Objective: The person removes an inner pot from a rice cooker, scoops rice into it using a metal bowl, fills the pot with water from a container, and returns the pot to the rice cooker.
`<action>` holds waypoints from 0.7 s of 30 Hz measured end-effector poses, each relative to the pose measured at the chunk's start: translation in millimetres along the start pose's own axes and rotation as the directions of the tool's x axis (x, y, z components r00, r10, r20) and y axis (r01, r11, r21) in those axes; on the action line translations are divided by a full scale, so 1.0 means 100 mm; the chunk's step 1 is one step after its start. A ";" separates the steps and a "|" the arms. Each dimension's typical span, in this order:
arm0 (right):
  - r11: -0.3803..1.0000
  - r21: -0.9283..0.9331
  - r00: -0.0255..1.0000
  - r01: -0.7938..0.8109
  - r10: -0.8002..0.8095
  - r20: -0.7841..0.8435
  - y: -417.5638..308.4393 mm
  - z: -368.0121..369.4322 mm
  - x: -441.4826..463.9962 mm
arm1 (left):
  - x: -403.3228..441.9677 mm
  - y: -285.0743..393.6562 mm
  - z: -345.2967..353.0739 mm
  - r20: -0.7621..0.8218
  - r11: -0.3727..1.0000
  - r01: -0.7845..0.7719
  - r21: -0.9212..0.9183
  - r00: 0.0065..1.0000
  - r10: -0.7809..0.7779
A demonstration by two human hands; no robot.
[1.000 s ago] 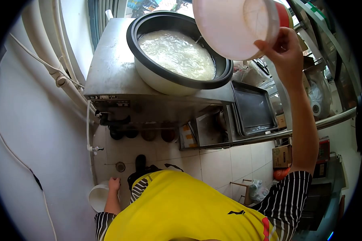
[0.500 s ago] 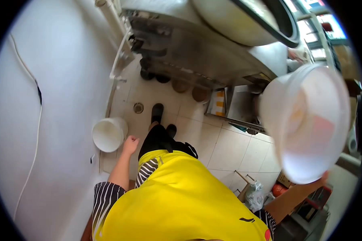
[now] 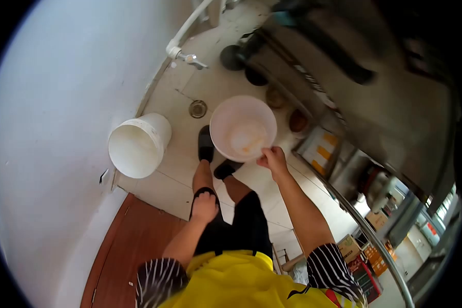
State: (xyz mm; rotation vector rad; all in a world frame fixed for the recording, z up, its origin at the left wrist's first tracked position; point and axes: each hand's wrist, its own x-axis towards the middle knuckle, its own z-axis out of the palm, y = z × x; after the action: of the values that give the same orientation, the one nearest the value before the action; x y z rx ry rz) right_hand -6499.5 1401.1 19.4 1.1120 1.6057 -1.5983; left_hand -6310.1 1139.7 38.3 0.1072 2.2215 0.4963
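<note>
My right hand (image 3: 273, 160) grips the rim of a white plastic bucket (image 3: 231, 120) in the middle of the head view. The bucket's mouth faces up toward me, and a few orange bits or stains (image 3: 249, 148) lie on its bottom. My left hand (image 3: 204, 206) is over my thigh by the black shorts, its fingers loosely stretched and holding nothing. To the left, a second white bucket (image 3: 161, 134) stands on the floor by the wall, tilted in view, apart from both hands.
A round floor drain (image 3: 197, 109) lies near my feet. A tap (image 3: 192, 60) on a white pipe sticks out at the wall. Dark metal equipment (image 3: 395, 118) with a rail (image 3: 380, 241) fills the right side. Cardboard boxes (image 3: 349, 249) are at lower right; a brown door (image 3: 133, 246) is lower left.
My right hand has brought the bucket from the upper right down to the middle, above my feet. My left hand has moved right, over my thigh. The view has tilted down.
</note>
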 end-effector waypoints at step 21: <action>0.550 -0.712 0.899 0.437 -0.305 0.315 1.07 1.39 2.34 | 0.20 -0.29 0.17 -0.353 0.983 0.003 -0.181 0.933 -0.068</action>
State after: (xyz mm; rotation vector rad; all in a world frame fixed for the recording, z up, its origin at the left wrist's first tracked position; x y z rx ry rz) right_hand -6533.8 1289.0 -248.5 0.1653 2.1940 -0.9485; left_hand -6307.0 1123.1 3.0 -0.1292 2.5140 0.7404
